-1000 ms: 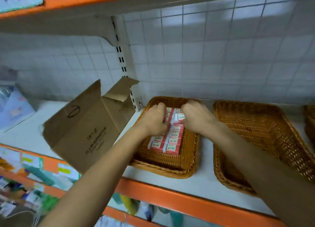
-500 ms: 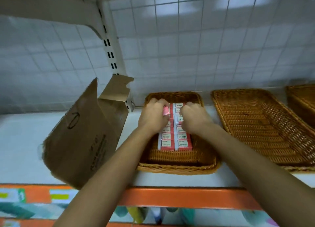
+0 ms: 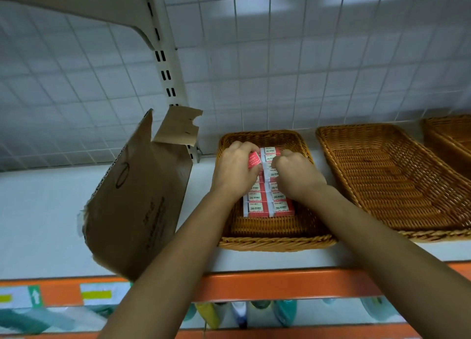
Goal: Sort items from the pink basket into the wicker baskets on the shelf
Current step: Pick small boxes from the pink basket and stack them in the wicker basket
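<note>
From the head view, the left hand [image 3: 235,170] pinches one pink eraser box [image 3: 254,160] over the left wicker basket [image 3: 276,242] on the shelf [image 3: 43,211], while the right hand [image 3: 297,175], curled closed, presses on the two rows of eraser boxes [image 3: 267,207] inside it.

The left hand [image 3: 235,169] and right hand [image 3: 295,177] cover the middle boxes [image 3: 267,206] of both rows. Small print on the boxes is too small to read. The third basket [image 3: 451,137] is cut by the right edge. Items under the shelf [image 3: 254,285] are blurred.
</note>
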The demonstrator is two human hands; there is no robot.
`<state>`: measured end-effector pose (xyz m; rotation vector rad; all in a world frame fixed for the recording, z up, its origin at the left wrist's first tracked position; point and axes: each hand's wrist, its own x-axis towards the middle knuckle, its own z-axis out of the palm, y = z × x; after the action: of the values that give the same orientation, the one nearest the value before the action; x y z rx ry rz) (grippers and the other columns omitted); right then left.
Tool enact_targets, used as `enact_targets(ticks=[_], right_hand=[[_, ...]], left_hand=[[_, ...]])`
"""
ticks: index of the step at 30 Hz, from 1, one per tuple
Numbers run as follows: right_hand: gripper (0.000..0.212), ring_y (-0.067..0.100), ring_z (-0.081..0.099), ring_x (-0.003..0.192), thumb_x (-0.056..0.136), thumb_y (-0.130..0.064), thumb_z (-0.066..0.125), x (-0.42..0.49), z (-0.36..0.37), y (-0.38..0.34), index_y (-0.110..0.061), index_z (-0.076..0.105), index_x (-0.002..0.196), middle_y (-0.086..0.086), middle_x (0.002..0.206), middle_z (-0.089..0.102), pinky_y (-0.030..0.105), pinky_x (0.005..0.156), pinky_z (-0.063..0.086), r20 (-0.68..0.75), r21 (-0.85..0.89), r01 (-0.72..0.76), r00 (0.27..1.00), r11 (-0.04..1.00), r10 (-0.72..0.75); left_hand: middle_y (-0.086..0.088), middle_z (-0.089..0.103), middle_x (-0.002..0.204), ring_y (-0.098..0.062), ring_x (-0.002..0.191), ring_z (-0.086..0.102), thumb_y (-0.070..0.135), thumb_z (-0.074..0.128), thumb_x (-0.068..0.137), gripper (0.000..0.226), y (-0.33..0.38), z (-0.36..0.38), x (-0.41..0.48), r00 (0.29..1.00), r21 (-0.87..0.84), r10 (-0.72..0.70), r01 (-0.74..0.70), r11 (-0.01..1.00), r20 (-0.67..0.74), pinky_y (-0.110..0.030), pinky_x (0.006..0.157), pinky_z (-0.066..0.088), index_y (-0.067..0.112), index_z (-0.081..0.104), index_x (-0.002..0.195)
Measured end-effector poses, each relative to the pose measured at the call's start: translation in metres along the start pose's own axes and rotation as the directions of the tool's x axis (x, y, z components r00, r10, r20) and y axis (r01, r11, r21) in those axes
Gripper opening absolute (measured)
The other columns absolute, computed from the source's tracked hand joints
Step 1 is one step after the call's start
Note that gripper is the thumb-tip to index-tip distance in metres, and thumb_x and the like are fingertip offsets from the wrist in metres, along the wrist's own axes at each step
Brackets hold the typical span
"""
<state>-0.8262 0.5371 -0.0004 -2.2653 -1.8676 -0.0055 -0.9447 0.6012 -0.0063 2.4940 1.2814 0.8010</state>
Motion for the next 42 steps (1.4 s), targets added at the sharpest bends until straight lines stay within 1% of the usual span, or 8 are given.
enact_targets(ticks=[8,14,19,25,30,34,38,42], right_hand=[[0.033,0.028,0.051,0.112,0.092,-0.013,0.052,0.002,0.003,0.001,-0.008,0.053,0.125,0.012,0.122,0.054,0.034,0.088,0.046,-0.033,-0.008,0.03,0.999,1.0,-0.03],[0.024,0.025,0.053,0.107,0.093,-0.014,0.051,0.003,0.008,0.005,-0.009,0.063,0.115,0.011,0.117,0.056,0.031,0.088,0.047,-0.066,-0.027,0.063,0.996,0.998,-0.065],[0.02,0.025,0.053,0.105,0.09,-0.016,0.056,0.004,0.011,0.005,-0.008,0.06,0.109,0.01,0.115,0.057,0.032,0.085,0.048,-0.076,-0.009,0.048,0.996,0.999,-0.049],[0.055,0.024,0.048,0.118,0.087,-0.033,0.063,0.004,0.009,0.003,-0.014,0.04,0.133,0.007,0.128,0.052,0.035,0.095,0.043,-0.159,0.082,0.042,0.987,0.996,-0.028],[0.04,0.02,0.052,0.11,0.091,-0.029,0.058,0.006,0.009,0.005,-0.016,0.049,0.127,0.004,0.119,0.058,0.031,0.089,0.043,-0.265,0.127,0.128,0.96,0.984,-0.091],[0.031,0.019,0.053,0.104,0.09,-0.026,0.058,0.009,0.011,0.007,-0.016,0.055,0.12,0.004,0.113,0.059,0.03,0.085,0.044,-0.299,0.156,0.121,0.952,0.98,-0.07],[0.033,0.02,0.059,0.093,0.088,-0.034,0.062,0.006,0.008,0.008,-0.011,0.056,0.111,0.005,0.104,0.063,0.031,0.073,0.048,-0.316,0.181,0.074,0.949,0.981,-0.013],[0.032,0.019,0.06,0.082,0.087,-0.036,0.062,0.002,0.004,0.006,-0.01,0.054,0.103,0.004,0.093,0.064,0.027,0.063,0.041,-0.289,0.185,0.106,0.956,0.977,-0.048]], left_hand=[[0.003,0.06,0.122,-0.018,0.114,0.05,0.027,0.068,0.085,0.039,-0.005,0.002,0.001,0.999,-0.024,0.023,-0.024,0.999,-0.046,-0.027,0.095,0.036,0.023,0.06,0.123],[0.004,0.062,0.106,-0.009,0.095,0.057,0.016,0.069,0.085,0.032,-0.001,-0.003,-0.001,0.997,-0.243,-0.033,0.015,0.97,-0.074,-0.025,0.086,0.052,0.015,0.062,0.117],[-0.001,0.062,0.109,-0.009,0.096,0.06,0.005,0.065,0.086,0.027,0.0,-0.004,-0.002,0.997,-0.383,-0.071,0.061,0.922,-0.014,-0.025,0.085,0.053,0.011,0.059,0.112],[-0.003,0.059,0.111,-0.012,0.097,0.063,-0.002,0.061,0.085,0.031,-0.005,-0.007,-0.001,0.991,-0.538,-0.111,0.134,0.832,0.075,-0.03,0.075,0.058,0.019,0.055,0.106],[0.005,0.058,0.102,-0.011,0.094,0.064,-0.002,0.061,0.086,0.035,-0.003,-0.009,-0.001,0.985,-0.627,-0.112,0.172,0.76,0.135,-0.025,0.07,0.058,0.018,0.052,0.112],[0.0,0.061,0.11,-0.009,0.089,0.064,0.009,0.066,0.085,0.041,-0.003,-0.005,-0.001,0.996,-0.496,-0.063,0.087,0.864,0.064,-0.026,0.071,0.057,0.017,0.053,0.123],[0.007,0.064,0.09,-0.007,0.079,0.065,0.026,0.068,0.085,0.041,0.0,-0.004,-0.002,0.992,-0.408,-0.125,0.106,0.907,-0.02,-0.02,0.065,0.054,0.013,0.053,0.121],[0.006,0.068,0.086,-0.011,0.082,0.067,0.036,0.065,0.087,0.042,0.003,-0.004,-0.005,0.997,-0.359,-0.076,0.073,0.93,0.006,-0.032,0.071,0.058,0.013,0.057,0.121]])
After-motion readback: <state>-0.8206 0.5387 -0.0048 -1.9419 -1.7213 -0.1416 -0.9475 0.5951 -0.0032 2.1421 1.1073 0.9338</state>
